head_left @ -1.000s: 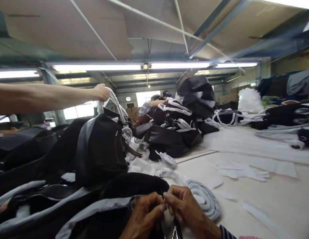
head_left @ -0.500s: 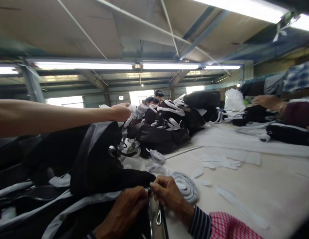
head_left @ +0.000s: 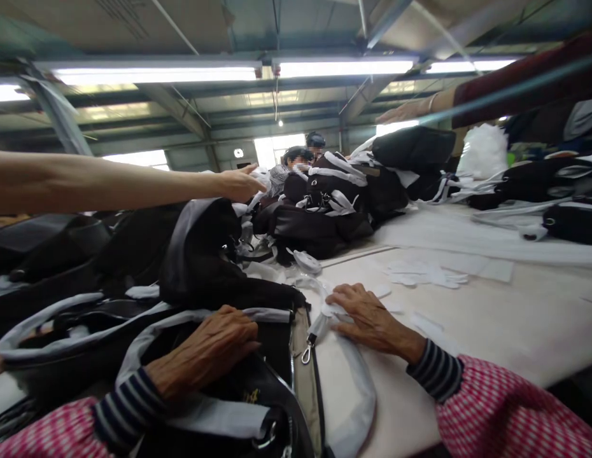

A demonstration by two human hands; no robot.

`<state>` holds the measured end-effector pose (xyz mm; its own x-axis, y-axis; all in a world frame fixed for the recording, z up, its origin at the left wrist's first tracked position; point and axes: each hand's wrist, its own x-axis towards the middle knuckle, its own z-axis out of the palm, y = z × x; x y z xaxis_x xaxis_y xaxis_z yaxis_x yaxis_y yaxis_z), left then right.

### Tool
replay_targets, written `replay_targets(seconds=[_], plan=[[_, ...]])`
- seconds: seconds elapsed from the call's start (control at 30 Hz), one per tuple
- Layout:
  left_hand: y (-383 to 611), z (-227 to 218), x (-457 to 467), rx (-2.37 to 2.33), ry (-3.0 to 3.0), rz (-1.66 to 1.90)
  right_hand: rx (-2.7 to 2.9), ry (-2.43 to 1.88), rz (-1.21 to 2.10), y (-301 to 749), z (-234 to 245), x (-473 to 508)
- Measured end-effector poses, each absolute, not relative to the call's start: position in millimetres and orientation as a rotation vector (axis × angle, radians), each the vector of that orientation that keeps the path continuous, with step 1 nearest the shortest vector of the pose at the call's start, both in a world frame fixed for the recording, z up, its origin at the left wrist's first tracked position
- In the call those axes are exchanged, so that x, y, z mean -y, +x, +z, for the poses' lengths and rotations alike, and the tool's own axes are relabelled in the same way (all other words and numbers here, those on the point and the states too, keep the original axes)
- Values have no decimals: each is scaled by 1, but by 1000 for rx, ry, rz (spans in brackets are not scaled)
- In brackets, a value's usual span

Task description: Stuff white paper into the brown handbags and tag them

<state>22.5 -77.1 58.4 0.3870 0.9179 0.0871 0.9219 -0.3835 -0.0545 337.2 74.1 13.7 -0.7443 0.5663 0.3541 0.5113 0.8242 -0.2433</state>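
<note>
A black bag [head_left: 248, 375] with an unfastened zipper and beige lining lies in front of me. My left hand [head_left: 207, 350] is closed over its upper part, fingers together, the thumb hidden. To the right, my right hand [head_left: 372, 318] grips a strap wrapped in white padding [head_left: 356, 388] that curves down over the table. A silver snap hook [head_left: 306, 353] hangs at the strap's end, beside the bag's zipper edge. White-wrapped handles [head_left: 219, 416] cross the bag's front.
More black bags [head_left: 319, 226] are heaped behind and to my left. Other people's arms reach in, one from the left [head_left: 172, 184] and one from the upper right [head_left: 491, 95]. White scraps [head_left: 424, 273] lie on the pale table [head_left: 491, 318]. Black pieces [head_left: 570, 219] sit at the right.
My hands were together at the bag's corner; now they are apart. The coiled white strap is partly unrolled under my right hand. The right-hand person's arm has risen and reaches farther left.
</note>
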Motion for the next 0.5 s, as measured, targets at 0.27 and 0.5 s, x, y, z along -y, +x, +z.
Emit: replay_targets(seconds=[0.27,0.5], plan=[[53,57,66,1699,-2634,66,2573,-811,-37,328,-7,-71],[79,55,48,1682,-2753,188,2482,-927,14,334,-17,-79]])
